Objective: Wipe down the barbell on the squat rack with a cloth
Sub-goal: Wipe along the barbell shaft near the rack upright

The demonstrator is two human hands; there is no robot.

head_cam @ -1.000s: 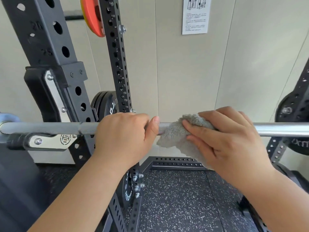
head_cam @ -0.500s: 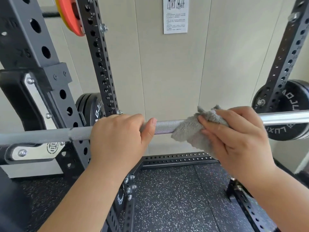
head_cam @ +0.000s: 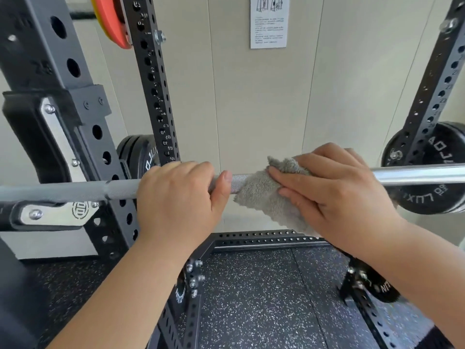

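Slid leftward, cloth (head_cam: 261,197) gripped by right hand (head_cam: 337,197) nears left hand (head_cam: 176,197) clasping barbell (head_cam: 75,191) above speckled floor (head_cam: 264,298)

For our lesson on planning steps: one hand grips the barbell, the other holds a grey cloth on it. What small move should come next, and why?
Probably slide the cloth rightward along the barbell. The right hand holds it round the bar close beside the left hand, which blocks the way left, while the shiny stretch rightward lies uncovered.

Silver barbell (head_cam: 415,173), grey fluffy cloth (head_cam: 264,195), black rack (head_cam: 151,84), orange plate (head_cam: 113,23), white-speckled black floor (head_cam: 264,298).
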